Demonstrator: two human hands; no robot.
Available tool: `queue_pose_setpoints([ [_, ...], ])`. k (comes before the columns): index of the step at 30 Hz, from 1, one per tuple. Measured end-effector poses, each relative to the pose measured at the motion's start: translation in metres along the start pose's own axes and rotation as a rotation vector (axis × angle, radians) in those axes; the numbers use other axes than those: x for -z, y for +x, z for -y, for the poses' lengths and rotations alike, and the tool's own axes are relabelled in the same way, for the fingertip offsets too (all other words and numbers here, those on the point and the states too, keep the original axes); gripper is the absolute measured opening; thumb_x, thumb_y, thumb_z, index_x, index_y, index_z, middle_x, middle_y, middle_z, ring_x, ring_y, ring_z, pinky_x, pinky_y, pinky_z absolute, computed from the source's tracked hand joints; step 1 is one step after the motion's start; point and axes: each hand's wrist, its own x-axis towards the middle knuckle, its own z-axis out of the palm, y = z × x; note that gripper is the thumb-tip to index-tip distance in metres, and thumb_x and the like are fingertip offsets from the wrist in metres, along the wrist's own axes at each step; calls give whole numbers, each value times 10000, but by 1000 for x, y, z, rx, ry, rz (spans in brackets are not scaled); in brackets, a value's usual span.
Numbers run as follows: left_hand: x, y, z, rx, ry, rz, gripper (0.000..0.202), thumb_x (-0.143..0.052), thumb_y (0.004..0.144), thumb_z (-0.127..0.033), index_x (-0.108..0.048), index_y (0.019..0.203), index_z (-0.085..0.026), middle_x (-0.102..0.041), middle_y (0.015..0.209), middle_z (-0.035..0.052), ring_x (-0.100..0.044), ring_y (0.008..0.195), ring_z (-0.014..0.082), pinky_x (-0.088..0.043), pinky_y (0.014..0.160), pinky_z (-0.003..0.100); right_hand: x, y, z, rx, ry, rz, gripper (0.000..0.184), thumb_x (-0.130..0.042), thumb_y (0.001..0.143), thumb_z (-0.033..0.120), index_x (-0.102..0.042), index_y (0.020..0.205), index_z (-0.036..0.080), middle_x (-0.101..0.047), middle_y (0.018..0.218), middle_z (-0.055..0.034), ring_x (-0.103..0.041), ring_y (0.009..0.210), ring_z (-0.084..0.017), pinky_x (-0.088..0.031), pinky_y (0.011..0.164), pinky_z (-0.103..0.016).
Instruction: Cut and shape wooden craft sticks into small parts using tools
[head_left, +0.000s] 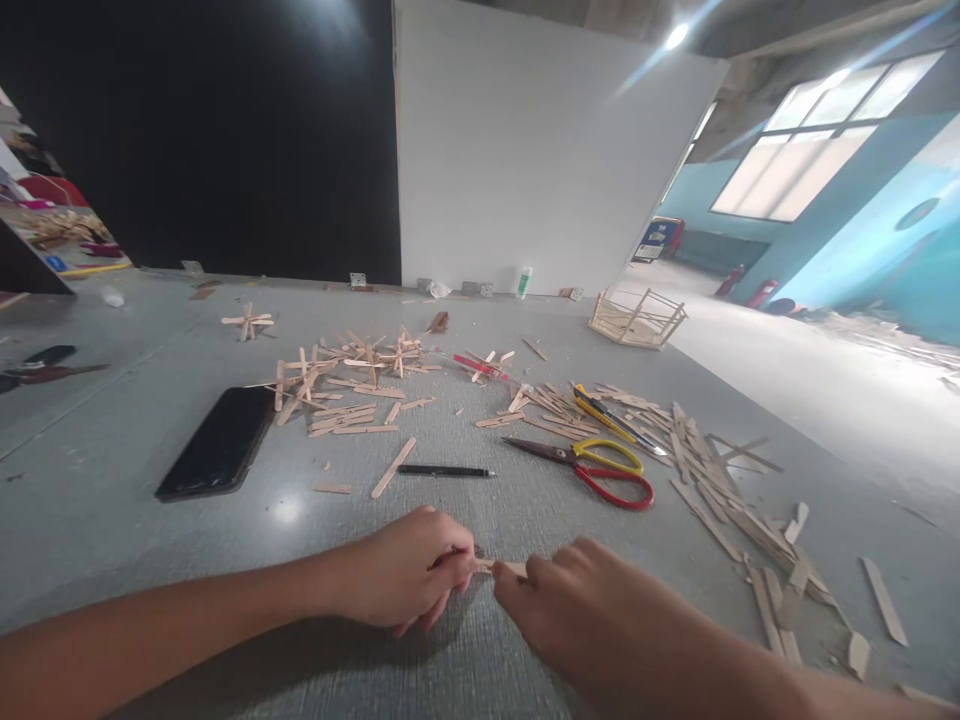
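My left hand and my right hand meet at the near edge of the grey table. Between them lies a small wooden stick. Both hands pinch it by its ends, fingers curled closed. Just beyond the hands lie a black pen, a loose wooden stick, and scissors with one yellow and one red handle.
A black phone lies at the left. Several wooden sticks are piled mid-table and along the right. A yellow utility knife, a stick frame, a glue bottle and a white panel stand farther back.
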Motion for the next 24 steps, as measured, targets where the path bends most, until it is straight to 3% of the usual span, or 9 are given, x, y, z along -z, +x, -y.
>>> queue_pose_setpoints([
  [3, -5, -2, 1, -39, 110, -125, 379, -287, 1084, -339, -461, 766, -227, -532, 532, -52, -486, 359, 108, -352, 388, 206, -19, -23, 5, -77, -82, -200, 372, -645, 816, 39, -683, 1184, 74, -739, 768, -17, -674, 524, -188, -431, 410, -340],
  [5, -8, -5, 2, -86, 240, -266, 419, -238, 1111, -356, -459, 780, -228, -502, 554, -47, -504, 440, 135, -374, 465, 251, -27, -34, 6, -142, -42, -234, 507, -555, 901, 26, -539, 1407, 42, -766, 942, -68, -738, 683, -208, -554, 521, -318],
  [7, -9, -9, 1, -162, 386, -369, 405, -240, 1119, -336, -514, 848, -212, -511, 597, -31, -513, 509, 169, -392, 540, 307, -31, -39, 4, -183, 77, -278, 530, -455, 1000, 55, -402, 1528, 63, -760, 1107, -111, -763, 844, -222, -617, 647, -321],
  [10, -8, -20, -2, -335, 595, -455, 350, -269, 1103, -198, -605, 1025, -139, -631, 702, 43, -583, 588, 221, -428, 587, 369, -36, -42, 2, -226, 260, -449, 487, -362, 1079, 97, -346, 1566, 99, -749, 1224, -138, -760, 983, -216, -625, 748, -312],
  [15, -7, -38, -14, -792, 1248, -829, 242, -515, 975, 24, -625, 1189, 46, -739, 704, 95, -649, 554, 221, -472, 461, 358, -39, -44, 6, -240, 327, -633, 471, -355, 1092, 85, -371, 1562, 120, -770, 1227, -141, -756, 1061, -217, -607, 809, -320],
  [20, -8, -51, -15, -864, 1562, -831, 214, -565, 997, -60, -746, 1111, -49, -821, 866, 129, -758, 663, 238, -585, 511, 317, -31, -45, 10, -219, 287, -671, 414, -315, 1147, 182, -379, 1552, 123, -801, 1107, -132, -773, 988, -206, -597, 808, -318],
  [22, -10, -51, -14, -902, 1541, -854, 224, -549, 1010, -77, -738, 1126, -47, -816, 859, 119, -748, 652, 223, -593, 528, 308, -28, -44, 10, -198, 238, -686, 421, -277, 1155, 217, -382, 1550, 115, -809, 1048, -128, -781, 938, -215, -598, 766, -327],
  [24, -12, -50, -14, -913, 1374, -884, 264, -477, 1037, -90, -693, 1170, -17, -795, 837, 120, -724, 642, 221, -573, 528, 325, -27, -43, 9, -211, 199, -719, 404, -329, 1147, 200, -416, 1528, 100, -811, 998, -119, -782, 886, -221, -590, 712, -327],
])
